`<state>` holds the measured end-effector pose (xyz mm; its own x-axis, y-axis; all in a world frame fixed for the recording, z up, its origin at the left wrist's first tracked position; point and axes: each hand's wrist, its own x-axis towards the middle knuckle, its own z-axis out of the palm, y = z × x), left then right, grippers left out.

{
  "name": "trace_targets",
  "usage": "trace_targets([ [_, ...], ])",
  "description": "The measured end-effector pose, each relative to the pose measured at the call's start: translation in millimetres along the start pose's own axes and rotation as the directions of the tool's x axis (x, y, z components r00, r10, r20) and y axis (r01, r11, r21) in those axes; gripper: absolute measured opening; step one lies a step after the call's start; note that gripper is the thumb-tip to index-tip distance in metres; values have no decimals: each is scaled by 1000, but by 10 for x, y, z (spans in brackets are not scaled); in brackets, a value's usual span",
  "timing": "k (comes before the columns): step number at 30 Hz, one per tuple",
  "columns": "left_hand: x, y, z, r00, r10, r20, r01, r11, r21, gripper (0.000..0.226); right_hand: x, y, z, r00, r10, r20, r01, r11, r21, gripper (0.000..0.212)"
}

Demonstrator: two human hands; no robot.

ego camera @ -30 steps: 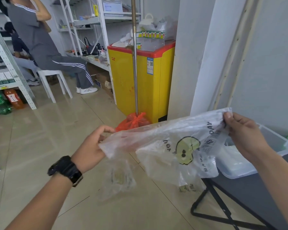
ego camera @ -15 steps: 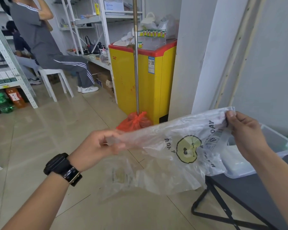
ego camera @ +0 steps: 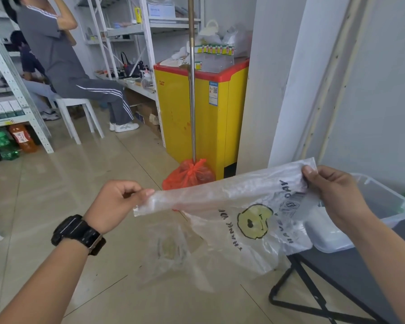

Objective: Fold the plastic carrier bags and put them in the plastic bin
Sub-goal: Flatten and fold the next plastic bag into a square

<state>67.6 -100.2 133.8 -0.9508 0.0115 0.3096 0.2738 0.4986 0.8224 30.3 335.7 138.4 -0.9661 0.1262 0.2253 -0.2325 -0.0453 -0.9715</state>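
Folding step: left hand (ego camera: pixel 114 204) and right hand (ego camera: pixel 332 195) each pinch an end of the bag (ego camera: pixel 243 213), stretched in mid-air, body sagging. Bin (ego camera: pixel 381 199) sits behind the right hand, on the table. Next likely: bring ends together, folding it smaller.

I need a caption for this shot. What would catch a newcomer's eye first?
First, the clear carrier bag with its yellow smiley print, stretched in mid-air between the left hand and right hand in the foreground. Behind it, a bright yellow cabinet with a red rim stands by the pillar, an orange-red tied bag at its foot.
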Motion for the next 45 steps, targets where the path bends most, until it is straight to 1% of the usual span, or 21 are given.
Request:
trace_targets([
  [4,21,-45,-118,997,-12,-79,7,999,-54,22,5,-37,41,1000,25,-14,-25,999,23,33],
  [6,21,-94,-138,996,-35,-76,32,999,-39,22,15,-47,71,998,52,19,-54,994,92,22],
  [8,35,-137,-166,994,-60,-90,57,998,-35,22,43,-37,66,995,77,56,-85,983,162,22],
  [13,43,-187,-224,991,-101,-88,97,994,-42,24,52,4,26,970,166,178,-206,950,235,61],
  [14,40,-189,-230,990,-108,-87,105,994,-41,23,45,0,33,963,187,194,-232,941,245,61],
  [17,45,-204,-260,983,-149,-103,141,987,-82,17,28,-45,52,968,184,170,-228,928,293,28],
  [18,49,-207,-266,981,-163,-103,153,983,-100,14,18,-64,68,971,179,159,-221,926,305,24],
  [20,45,-207,-264,977,-189,-100,179,979,-101,7,-9,-75,98,975,166,149,-205,929,309,34],
  [23,57,-193,-224,946,-244,-211,244,969,-25,7,-72,-98,202,987,141,78,-156,952,263,47],
  [25,66,-105,-129,908,-207,-364,277,948,153,21,-143,-115,344,995,88,49,-94,983,159,31],
  [26,63,-10,-45,918,-117,-378,218,947,235,31,-196,-128,448,997,59,54,-64,994,90,24],
  [27,54,130,76,944,-15,-329,111,954,277,37,-246,-123,563,996,23,82,-23,1000,8,20],
  [29,-15,514,410,988,133,-85,-110,967,232,41,-374,-117,841,979,-31,202,59,989,-134,17],
  [31,-76,788,760,973,152,176,-176,976,130,49,-503,-87,1112,941,-85,327,143,977,-157,16],
  [33,-105,853,964,946,153,286,-173,984,48,43,-573,-47,1281,918,-144,368,211,967,-146,16],
  [35,-77,812,932,965,165,204,-165,986,-21,17,-532,-23,1280,909,-139,392,233,951,-202,22],
  [36,-51,770,858,977,165,133,-161,986,-42,6,-484,-9,1212,904,-77,421,203,943,-262,30],
  [38,-3,692,671,989,147,-23,-148,987,-64,13,-371,52,1000,860,87,502,172,878,-447,34],
  [40,49,564,466,986,98,-138,-114,987,-113,14,-315,133,820,829,206,519,178,784,-595,19],
  [42,77,426,298,977,31,-210,-60,989,-134,17,-268,156,708,854,227,468,121,788,-604,14],
  [45,91,207,148,960,-58,-275,11,985,-169,18,-253,52,647,902,151,406,95,845,-526,19],
])
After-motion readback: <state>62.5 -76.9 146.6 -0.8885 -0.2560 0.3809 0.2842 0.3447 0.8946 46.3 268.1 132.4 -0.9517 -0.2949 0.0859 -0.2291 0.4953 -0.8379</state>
